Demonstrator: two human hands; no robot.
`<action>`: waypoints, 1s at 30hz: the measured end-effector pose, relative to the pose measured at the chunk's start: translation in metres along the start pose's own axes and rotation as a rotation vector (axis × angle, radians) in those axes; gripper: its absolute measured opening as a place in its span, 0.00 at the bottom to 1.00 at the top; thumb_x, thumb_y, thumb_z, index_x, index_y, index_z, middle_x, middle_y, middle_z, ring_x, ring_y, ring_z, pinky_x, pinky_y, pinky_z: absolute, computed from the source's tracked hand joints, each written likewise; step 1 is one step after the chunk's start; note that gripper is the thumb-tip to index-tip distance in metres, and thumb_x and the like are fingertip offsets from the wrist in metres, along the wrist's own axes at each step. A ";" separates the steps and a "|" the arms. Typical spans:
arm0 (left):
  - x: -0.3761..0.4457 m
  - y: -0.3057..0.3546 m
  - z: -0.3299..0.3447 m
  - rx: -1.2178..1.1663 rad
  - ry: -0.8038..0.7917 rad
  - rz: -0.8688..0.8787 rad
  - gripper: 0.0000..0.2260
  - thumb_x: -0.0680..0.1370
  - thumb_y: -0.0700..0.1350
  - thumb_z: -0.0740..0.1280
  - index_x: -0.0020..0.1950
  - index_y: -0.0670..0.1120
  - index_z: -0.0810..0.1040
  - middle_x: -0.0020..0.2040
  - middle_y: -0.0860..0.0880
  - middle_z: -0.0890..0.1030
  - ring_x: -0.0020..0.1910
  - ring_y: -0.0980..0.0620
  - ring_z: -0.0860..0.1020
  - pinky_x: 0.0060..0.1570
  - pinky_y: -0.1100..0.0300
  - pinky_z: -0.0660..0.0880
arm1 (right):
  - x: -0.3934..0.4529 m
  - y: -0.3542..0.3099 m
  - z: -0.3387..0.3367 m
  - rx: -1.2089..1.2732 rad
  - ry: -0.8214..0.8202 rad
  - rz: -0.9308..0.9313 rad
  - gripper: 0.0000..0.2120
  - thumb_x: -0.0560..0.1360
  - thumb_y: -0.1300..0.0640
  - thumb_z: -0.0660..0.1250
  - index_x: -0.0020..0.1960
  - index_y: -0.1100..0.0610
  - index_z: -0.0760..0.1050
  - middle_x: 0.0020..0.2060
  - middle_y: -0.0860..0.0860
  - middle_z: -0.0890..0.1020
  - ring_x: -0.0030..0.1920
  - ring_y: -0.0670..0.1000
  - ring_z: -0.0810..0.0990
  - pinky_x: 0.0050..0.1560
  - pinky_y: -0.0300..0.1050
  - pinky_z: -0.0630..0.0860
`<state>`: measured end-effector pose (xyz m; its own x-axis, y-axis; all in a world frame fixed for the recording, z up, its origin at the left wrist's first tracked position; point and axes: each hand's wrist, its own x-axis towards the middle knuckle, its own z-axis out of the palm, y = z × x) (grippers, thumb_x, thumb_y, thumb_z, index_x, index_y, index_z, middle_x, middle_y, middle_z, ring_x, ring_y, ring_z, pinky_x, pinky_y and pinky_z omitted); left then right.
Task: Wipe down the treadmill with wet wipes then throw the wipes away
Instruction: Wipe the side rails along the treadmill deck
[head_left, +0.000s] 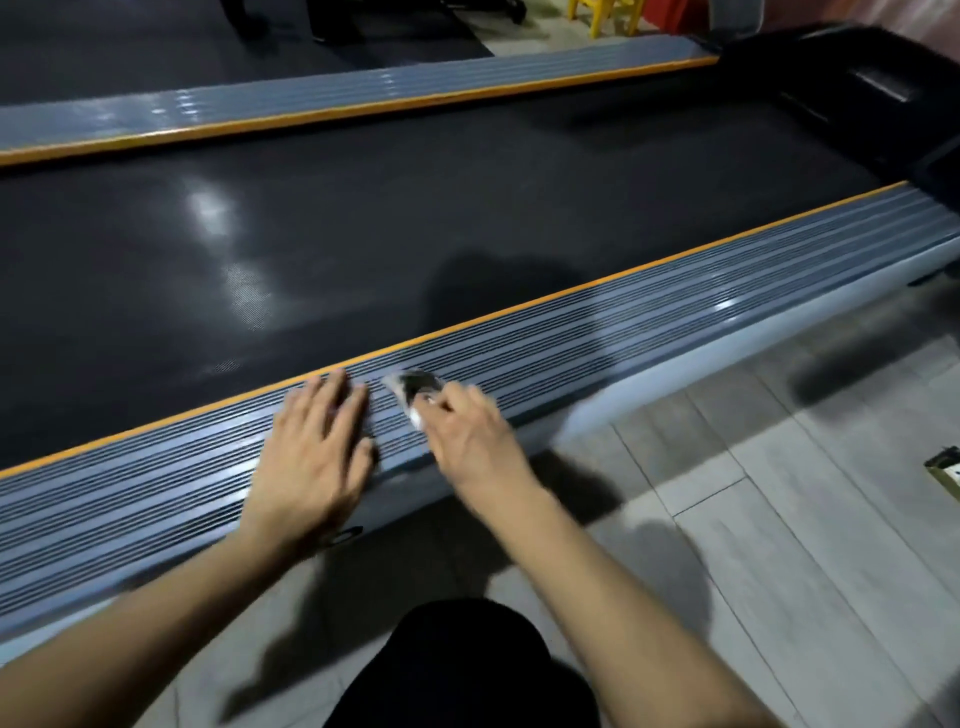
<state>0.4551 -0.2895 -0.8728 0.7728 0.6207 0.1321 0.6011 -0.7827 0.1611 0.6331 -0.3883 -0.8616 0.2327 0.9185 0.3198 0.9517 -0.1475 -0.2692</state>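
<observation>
The treadmill lies across the view, its black belt (363, 218) between two grey ribbed side rails edged in orange. On the near rail (649, 322) my left hand (317, 452) rests flat with fingers spread. Just to its right, my right hand (467, 436) pinches a crumpled, dirty wet wipe (413, 395) and holds it against the rail's ribs. The picture is blurred around both hands.
The far rail (311, 98) runs along the top. The black motor cover (857, 93) sits at the upper right. Grey floor tiles (753, 519) lie in front of the treadmill. A small box (943, 475) shows at the right edge, a yellow stool (605, 13) far back. My dark-clothed knee (467, 665) is at the bottom.
</observation>
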 end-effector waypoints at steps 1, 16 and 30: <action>-0.014 -0.018 -0.006 0.035 0.007 -0.015 0.29 0.82 0.54 0.53 0.77 0.37 0.66 0.77 0.33 0.64 0.76 0.32 0.64 0.74 0.37 0.60 | 0.006 0.015 -0.001 -0.011 0.007 0.008 0.05 0.72 0.60 0.72 0.48 0.57 0.82 0.40 0.55 0.78 0.39 0.58 0.76 0.37 0.49 0.75; -0.037 -0.048 -0.017 0.031 0.026 -0.154 0.31 0.82 0.56 0.53 0.79 0.37 0.61 0.79 0.38 0.63 0.79 0.40 0.59 0.78 0.44 0.55 | 0.049 -0.069 0.023 0.097 -0.040 0.105 0.05 0.74 0.65 0.67 0.49 0.64 0.80 0.42 0.61 0.80 0.41 0.62 0.78 0.40 0.53 0.76; -0.037 -0.050 -0.011 0.078 0.013 -0.169 0.31 0.83 0.55 0.53 0.80 0.38 0.59 0.80 0.39 0.60 0.81 0.41 0.56 0.79 0.44 0.54 | 0.070 0.028 0.008 -0.157 0.095 0.512 0.12 0.80 0.66 0.57 0.56 0.67 0.78 0.51 0.63 0.79 0.50 0.64 0.77 0.49 0.58 0.76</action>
<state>0.3944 -0.2727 -0.8747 0.6567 0.7441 0.1225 0.7368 -0.6678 0.1062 0.6741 -0.3251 -0.8539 0.6847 0.6786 0.2658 0.7286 -0.6270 -0.2757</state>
